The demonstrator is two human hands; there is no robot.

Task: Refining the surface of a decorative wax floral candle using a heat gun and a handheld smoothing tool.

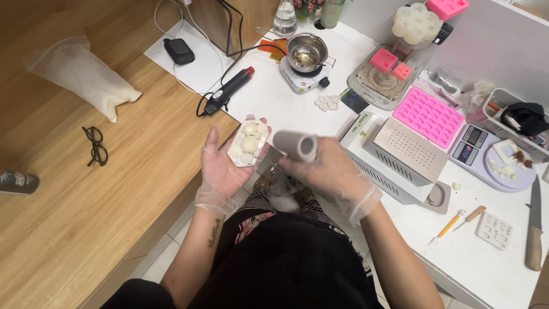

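Note:
My left hand (220, 166), in a clear glove, lies palm up and holds a small white tray (248, 144) filled with pale round and shaped pieces. My right hand (331, 171), also gloved, grips a grey cylindrical tool (295, 145) whose open round end faces right. The tool's end sits just to the right of the tray, close to it. Both hands hover over my lap at the corner where the wooden table meets the white table.
White table (274, 103) holds a small hot plate with a metal pot (306, 54), a black heat gun (229, 90), pink silicone moulds (428, 117), a perforated metal box (409, 150), a scale (492, 157), a knife (534, 229). On the wooden table (114, 189): glasses (95, 146), a white bag (83, 71).

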